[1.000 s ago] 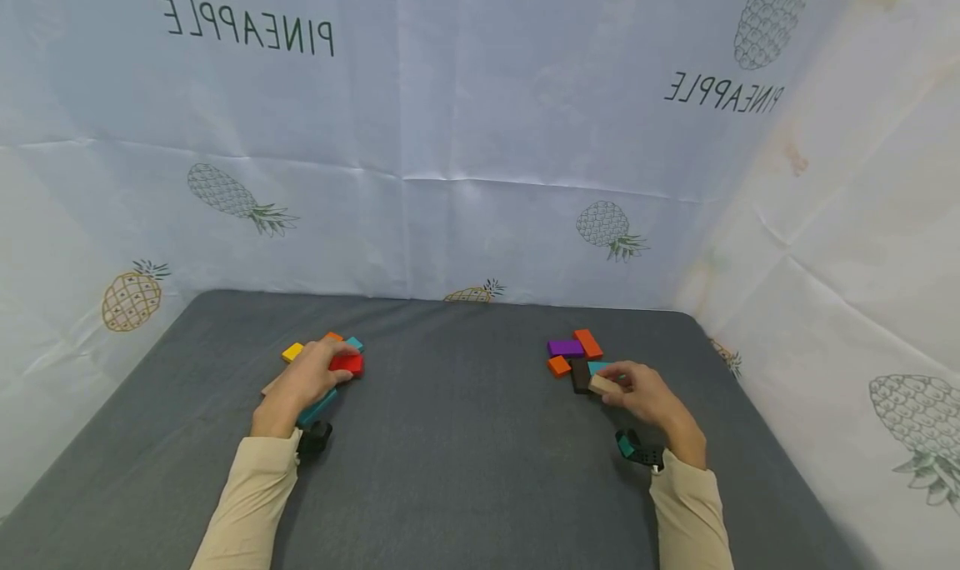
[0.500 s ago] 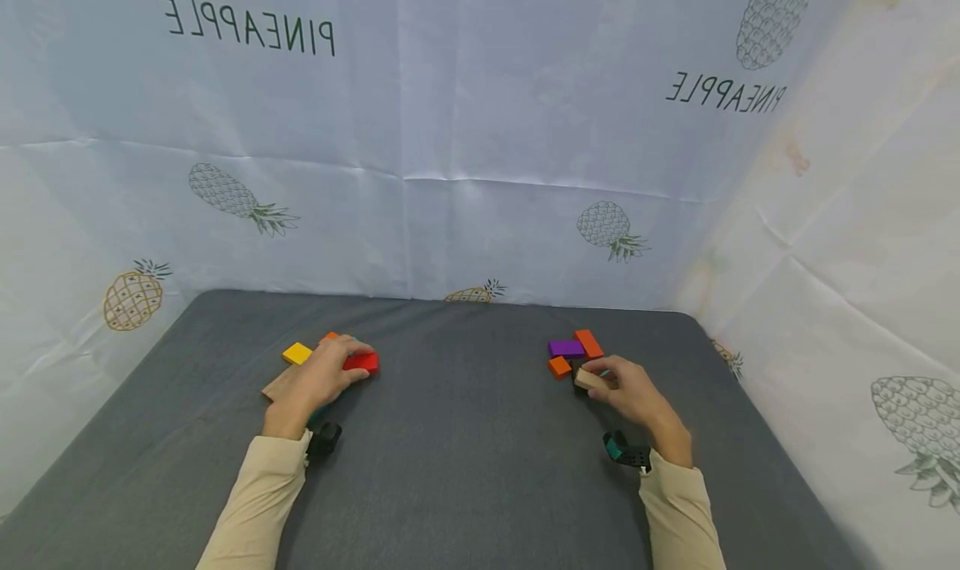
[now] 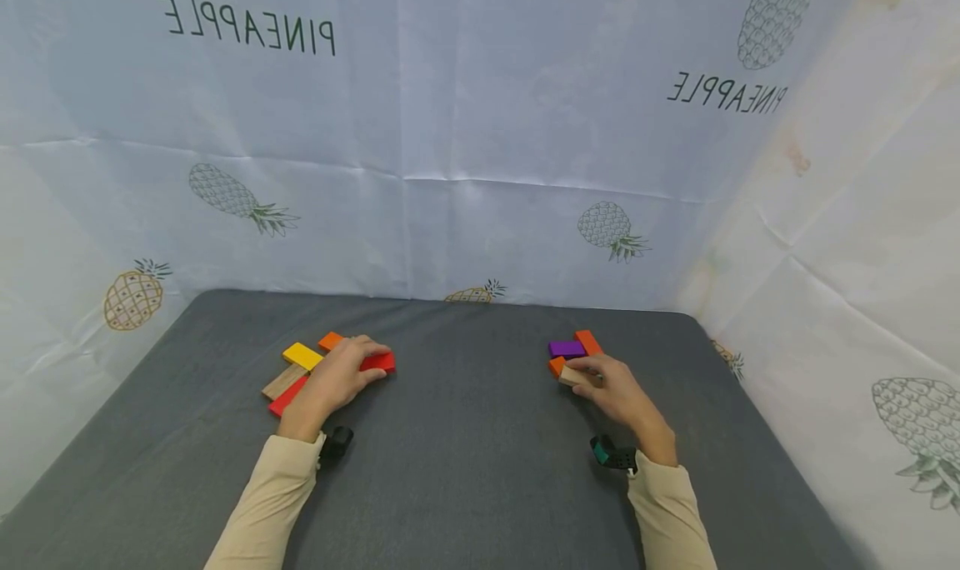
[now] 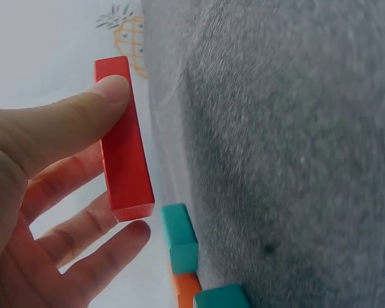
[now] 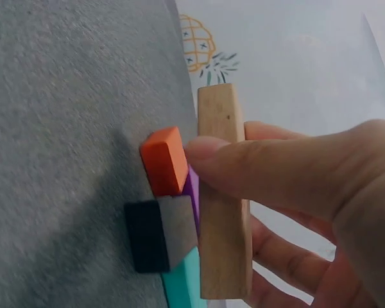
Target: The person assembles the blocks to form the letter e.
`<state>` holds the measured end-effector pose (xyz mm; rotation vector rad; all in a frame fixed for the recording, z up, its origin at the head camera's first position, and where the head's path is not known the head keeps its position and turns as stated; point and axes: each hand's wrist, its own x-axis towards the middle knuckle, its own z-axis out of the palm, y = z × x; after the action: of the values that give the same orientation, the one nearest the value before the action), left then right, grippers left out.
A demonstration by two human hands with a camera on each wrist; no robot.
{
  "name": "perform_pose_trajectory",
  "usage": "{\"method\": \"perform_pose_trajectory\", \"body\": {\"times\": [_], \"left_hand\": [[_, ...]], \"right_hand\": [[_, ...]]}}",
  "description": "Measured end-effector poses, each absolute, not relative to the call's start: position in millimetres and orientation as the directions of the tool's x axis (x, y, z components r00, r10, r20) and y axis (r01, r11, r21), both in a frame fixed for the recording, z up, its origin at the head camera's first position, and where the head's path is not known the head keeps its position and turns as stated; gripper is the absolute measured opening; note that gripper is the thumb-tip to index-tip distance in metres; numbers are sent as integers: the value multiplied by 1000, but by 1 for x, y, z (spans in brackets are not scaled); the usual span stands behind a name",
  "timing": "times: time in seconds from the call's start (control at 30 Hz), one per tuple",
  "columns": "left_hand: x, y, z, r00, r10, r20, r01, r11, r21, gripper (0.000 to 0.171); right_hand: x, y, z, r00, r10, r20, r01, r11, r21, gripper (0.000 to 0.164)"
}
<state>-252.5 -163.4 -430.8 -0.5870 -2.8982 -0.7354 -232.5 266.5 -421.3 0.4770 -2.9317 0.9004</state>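
My left hand (image 3: 339,384) pinches a red wooden block (image 4: 125,154) between thumb and fingers, held up off the table in the left wrist view. Behind and under that hand lie a yellow block (image 3: 303,356), an orange block (image 3: 330,341), a brown block (image 3: 284,382) and another red block (image 3: 287,396). My right hand (image 3: 621,393) pinches a plain wood block (image 5: 224,192). Past it, the right wrist view has an orange block (image 5: 165,162), a black block (image 5: 147,237), a teal block (image 5: 185,282) and a sliver of purple.
A grey cloth covers the table (image 3: 465,437). White curtain (image 3: 480,120) printed with pineapples hangs along the back and sides. Another orange-red block (image 3: 588,342) lies at the back of the right cluster, beside the purple block (image 3: 566,350). Teal blocks (image 4: 181,237) lie in the left cluster.
The left hand has moved right with the red block, uncovering the brown and second red blocks. The right hand has moved left with the wood block, now over the black block.
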Motion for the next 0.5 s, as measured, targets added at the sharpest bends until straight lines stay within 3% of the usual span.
{"method": "perform_pose_trajectory", "body": {"times": [0.5], "left_hand": [[-249, -139, -434, -914, 372, 162, 405, 827, 390, 36]], "right_hand": [[-236, 240, -432, -926, -336, 173, -373, 748, -548, 36]]}}
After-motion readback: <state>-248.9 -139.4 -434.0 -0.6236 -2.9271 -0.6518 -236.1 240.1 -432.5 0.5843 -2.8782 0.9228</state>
